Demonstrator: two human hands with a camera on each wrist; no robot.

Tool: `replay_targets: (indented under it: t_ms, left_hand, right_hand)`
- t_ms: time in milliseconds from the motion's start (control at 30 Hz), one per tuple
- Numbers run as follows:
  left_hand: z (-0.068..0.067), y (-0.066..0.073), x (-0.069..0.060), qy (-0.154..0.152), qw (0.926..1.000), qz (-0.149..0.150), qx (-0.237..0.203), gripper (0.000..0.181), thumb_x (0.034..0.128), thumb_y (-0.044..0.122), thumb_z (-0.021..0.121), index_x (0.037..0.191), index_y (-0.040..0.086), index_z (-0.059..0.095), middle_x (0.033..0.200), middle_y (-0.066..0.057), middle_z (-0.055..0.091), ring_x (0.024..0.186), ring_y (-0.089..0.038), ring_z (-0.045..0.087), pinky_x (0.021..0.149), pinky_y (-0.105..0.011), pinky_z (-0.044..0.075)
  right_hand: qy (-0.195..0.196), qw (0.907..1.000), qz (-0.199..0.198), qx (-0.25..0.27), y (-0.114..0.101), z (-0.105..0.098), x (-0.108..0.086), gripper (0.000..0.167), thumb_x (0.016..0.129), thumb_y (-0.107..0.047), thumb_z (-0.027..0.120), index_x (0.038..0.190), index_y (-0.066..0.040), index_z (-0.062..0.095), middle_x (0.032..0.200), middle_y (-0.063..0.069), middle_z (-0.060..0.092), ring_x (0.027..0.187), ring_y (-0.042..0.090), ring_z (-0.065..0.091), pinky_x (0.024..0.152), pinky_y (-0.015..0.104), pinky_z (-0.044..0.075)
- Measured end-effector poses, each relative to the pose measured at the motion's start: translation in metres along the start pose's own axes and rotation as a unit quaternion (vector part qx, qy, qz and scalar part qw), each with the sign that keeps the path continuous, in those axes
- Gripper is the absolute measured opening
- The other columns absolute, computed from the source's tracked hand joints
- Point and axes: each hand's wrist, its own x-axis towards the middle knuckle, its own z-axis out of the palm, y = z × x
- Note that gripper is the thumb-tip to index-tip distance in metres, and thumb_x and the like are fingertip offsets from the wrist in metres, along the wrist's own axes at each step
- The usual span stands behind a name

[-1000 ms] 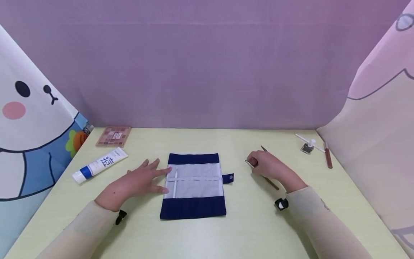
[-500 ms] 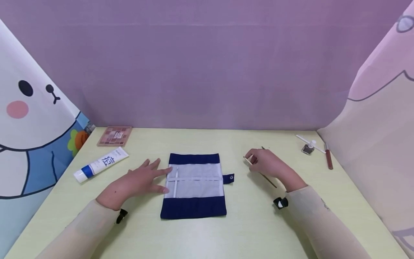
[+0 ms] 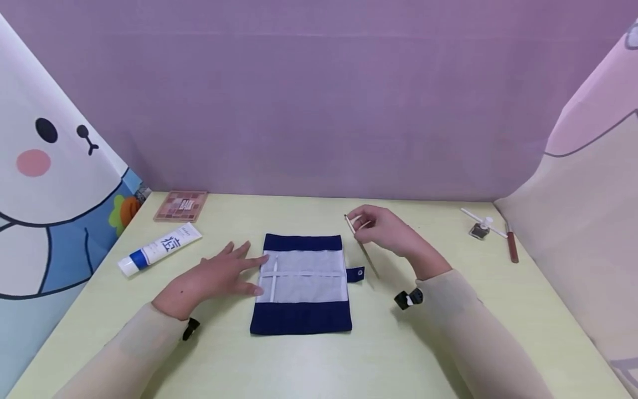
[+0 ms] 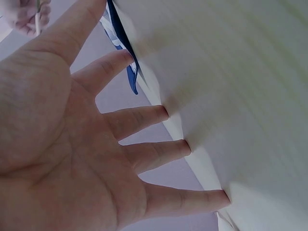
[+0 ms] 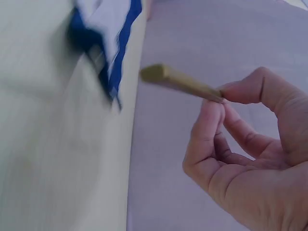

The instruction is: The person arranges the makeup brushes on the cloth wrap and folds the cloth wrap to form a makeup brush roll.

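On the table we find a navy-edged cloth case lying flat, the left hand resting straight-fingered at its left edge. The right hand pinches a slanted brown stick just beyond the right edge; we judge this carrying, the next move calling for alignment with the case's band.

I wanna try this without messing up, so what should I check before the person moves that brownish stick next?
1. Right hand pinching the brownish stick: ok.
2. Case lying open, pale inside facing up: ok.
3. Left hand at the case's left edge: ok.
4. Space right of the white stick inside: ok, nothing lies there.
5. Brownish stick lined up with the white one: not ok, it slants.
6. White stick held firmly by the band: cannot tell.
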Motion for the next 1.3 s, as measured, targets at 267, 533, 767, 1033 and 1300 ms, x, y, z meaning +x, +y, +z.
replay_targets:
  t_ms: [267, 533, 767, 1033, 1300]
  left_hand:
    - [0.000, -0.001, 0.002, -0.002, 1.0000, -0.005, -0.005, 0.085, 0.0908, 0.066, 0.074, 0.164, 0.035, 0.044, 0.176, -0.029, 0.019, 0.158, -0.068, 0.014, 0.097, -0.100, 0.024]
    - [0.001, 0.000, 0.001, -0.003, 0.9999, -0.008, -0.012, 0.086, 0.0892, 0.065, 0.076, 0.163, 0.035, 0.045, 0.176, -0.030, 0.019, 0.157, -0.068, 0.013, 0.097, -0.101, 0.022]
    - [0.002, -0.001, 0.002, 0.004, 1.0000, -0.005, -0.004, 0.085, 0.0897, 0.066, 0.075, 0.163, 0.035, 0.045, 0.176, -0.030, 0.020, 0.157, -0.068, 0.015, 0.097, -0.100, 0.024]
    - [0.000, 0.002, 0.003, 0.001, 1.0000, -0.004, -0.001, 0.084, 0.0914, 0.066, 0.073, 0.164, 0.035, 0.044, 0.176, -0.029, 0.021, 0.158, -0.067, 0.016, 0.098, -0.100, 0.025]
    - [-0.003, 0.003, 0.001, -0.002, 1.0000, -0.008, 0.001, 0.084, 0.0914, 0.065, 0.074, 0.163, 0.035, 0.045, 0.176, -0.030, 0.021, 0.158, -0.068, 0.015, 0.098, -0.100, 0.025]
  right_hand:
    - [-0.004, 0.9945, -0.010, 0.105, -0.033, 0.026, 0.025, 0.047, 0.092, -0.006, 0.067, 0.139, -0.010, 0.060, 0.119, 0.010, 0.064, 0.103, 0.023, 0.065, 0.100, 0.047, 0.061]
    - [-0.003, 0.9867, -0.024, 0.161, -0.044, 0.055, 0.047, 0.047, 0.092, 0.000, 0.065, 0.139, -0.001, 0.054, 0.114, 0.011, 0.061, 0.099, 0.021, 0.064, 0.101, 0.049, 0.062]
    - [-0.006, 0.9816, -0.023, 0.189, -0.046, 0.076, 0.064, 0.041, 0.093, 0.001, 0.063, 0.132, -0.002, 0.053, 0.111, 0.010, 0.061, 0.096, 0.020, 0.066, 0.101, 0.050, 0.063]
    - [0.016, 0.9803, -0.016, 0.196, -0.048, 0.095, 0.080, 0.035, 0.093, 0.003, 0.064, 0.127, -0.003, 0.054, 0.107, 0.009, 0.060, 0.094, 0.021, 0.068, 0.100, 0.052, 0.064]
    - [0.053, 0.9815, -0.014, 0.184, -0.044, 0.107, 0.085, 0.034, 0.098, 0.001, 0.064, 0.130, -0.003, 0.053, 0.109, 0.009, 0.060, 0.099, 0.022, 0.067, 0.094, 0.042, 0.067]
